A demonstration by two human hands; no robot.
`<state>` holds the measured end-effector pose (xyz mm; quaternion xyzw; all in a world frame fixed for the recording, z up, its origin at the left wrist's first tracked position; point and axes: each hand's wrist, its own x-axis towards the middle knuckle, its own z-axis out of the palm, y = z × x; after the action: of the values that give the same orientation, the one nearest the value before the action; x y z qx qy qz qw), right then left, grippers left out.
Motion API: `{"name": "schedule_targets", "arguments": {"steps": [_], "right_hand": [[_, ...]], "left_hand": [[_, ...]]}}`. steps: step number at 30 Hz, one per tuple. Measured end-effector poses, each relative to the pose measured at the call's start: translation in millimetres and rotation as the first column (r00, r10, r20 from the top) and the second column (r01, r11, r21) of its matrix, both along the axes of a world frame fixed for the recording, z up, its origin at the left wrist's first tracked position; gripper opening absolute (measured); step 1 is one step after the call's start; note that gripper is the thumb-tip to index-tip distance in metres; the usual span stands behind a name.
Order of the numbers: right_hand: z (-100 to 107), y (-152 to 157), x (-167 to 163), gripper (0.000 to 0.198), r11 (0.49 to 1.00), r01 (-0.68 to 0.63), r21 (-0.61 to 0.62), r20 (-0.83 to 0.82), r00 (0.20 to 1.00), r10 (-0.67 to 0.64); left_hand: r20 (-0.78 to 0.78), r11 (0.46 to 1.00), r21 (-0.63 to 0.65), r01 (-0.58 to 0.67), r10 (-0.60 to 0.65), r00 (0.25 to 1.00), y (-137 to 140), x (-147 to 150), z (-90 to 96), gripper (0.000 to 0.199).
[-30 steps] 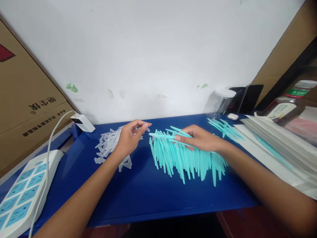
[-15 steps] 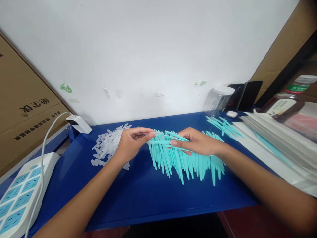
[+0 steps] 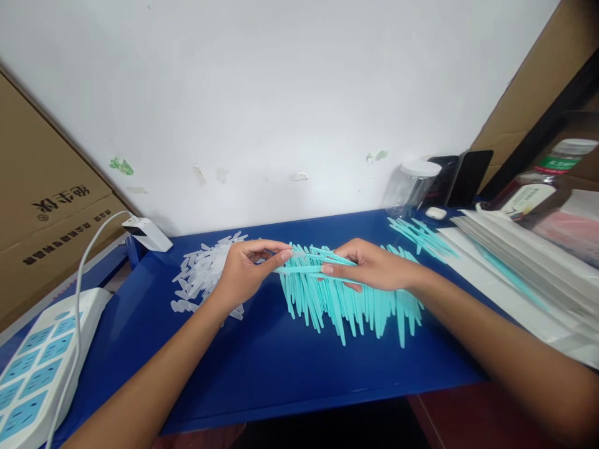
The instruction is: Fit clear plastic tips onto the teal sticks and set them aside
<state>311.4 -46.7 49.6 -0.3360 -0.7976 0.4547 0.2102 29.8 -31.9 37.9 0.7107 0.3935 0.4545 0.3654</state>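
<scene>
My left hand (image 3: 247, 269) is closed, thumb and finger pinching a small translucent cap (image 3: 296, 254) at the tip of a slim turquoise stick that looks like an eyebrow razor. Several turquoise razors (image 3: 306, 269) are gripped in my right hand (image 3: 374, 265), their tips pointing left; one lower tip also bears a pale, clear end. Below and behind both hands spreads a pile of turquoise razors (image 3: 346, 312) on the blue table (image 3: 281, 374). A heap of translucent caps (image 3: 199, 274) lies left of it, partly hidden by my left hand.
At left are a power strip (image 3: 37, 368), a white device with a cable (image 3: 148, 234) and a cardboard box (image 3: 51, 181). More razors (image 3: 421, 238), a clear jar (image 3: 412, 190), phones (image 3: 470, 178), stacked white sleeves (image 3: 528, 268) and a bottle (image 3: 543, 181) stand or lie at right.
Both hands hold nearly the same pose, with the cap still pinched at the razor's tip. The whole view has shifted very slightly.
</scene>
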Motion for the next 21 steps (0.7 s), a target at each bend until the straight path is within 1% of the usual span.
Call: {"name": "schedule_targets", "arguments": {"steps": [4, 10, 14, 18, 21], "right_hand": [[0.3, 0.1, -0.4, 0.055, 1.0, -0.014, 0.002, -0.004, 1.0, 0.014], [1.2, 1.7, 1.1, 0.053, 1.0, -0.026, 0.009, -0.019, 0.999, 0.026], [1.5, 0.6, 1.2, 0.052, 1.0, -0.025, -0.009, -0.015, 1.0, 0.025], [1.5, -1.6, -0.8, 0.053, 0.999, -0.041, -0.026, -0.017, 0.999, 0.041], [1.8, -2.0, -1.8, 0.053, 0.998, -0.053, -0.038, -0.013, 0.999, 0.053]], "left_hand": [[0.026, 1.0, -0.005, 0.007, -0.006, 1.0, 0.1, 0.0, -0.2, 0.02], [0.04, 1.0, 0.018, -0.017, 0.016, 0.999, 1.0, -2.3, 2.7, 0.02], [-0.01, 1.0, 0.015, 0.023, -0.023, 1.0, -1.2, -1.2, 4.2, 0.018], [-0.095, 0.997, 0.048, 0.058, -0.054, 0.994, -6.7, 2.3, 5.1, 0.014], [-0.126, 0.996, 0.062, 0.069, -0.06, 0.99, -8.7, 3.4, 5.4, 0.014]]}}
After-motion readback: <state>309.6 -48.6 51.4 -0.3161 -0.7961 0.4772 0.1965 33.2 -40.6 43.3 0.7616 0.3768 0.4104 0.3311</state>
